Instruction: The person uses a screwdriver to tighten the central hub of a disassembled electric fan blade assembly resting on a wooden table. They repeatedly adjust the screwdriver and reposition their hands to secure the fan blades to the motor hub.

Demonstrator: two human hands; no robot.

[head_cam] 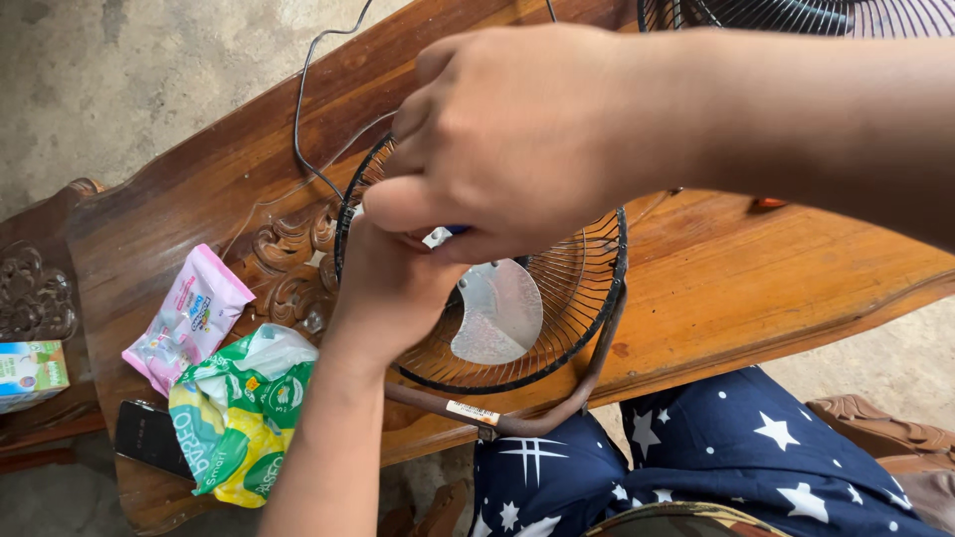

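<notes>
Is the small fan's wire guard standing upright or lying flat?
Lying flat: the wire guard faces up on the wooden table, blade visible inside.

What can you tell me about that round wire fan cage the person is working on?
The fan cage is a round guard of thin dark wire ribs running out to a thicker rim. It lies on the wooden table near its front edge. A shiny metal blade shows inside. The left hand reaches into it from below and the right hand covers its upper part, pinching something small at the middle. A brownish cord curves under the rim.
</notes>
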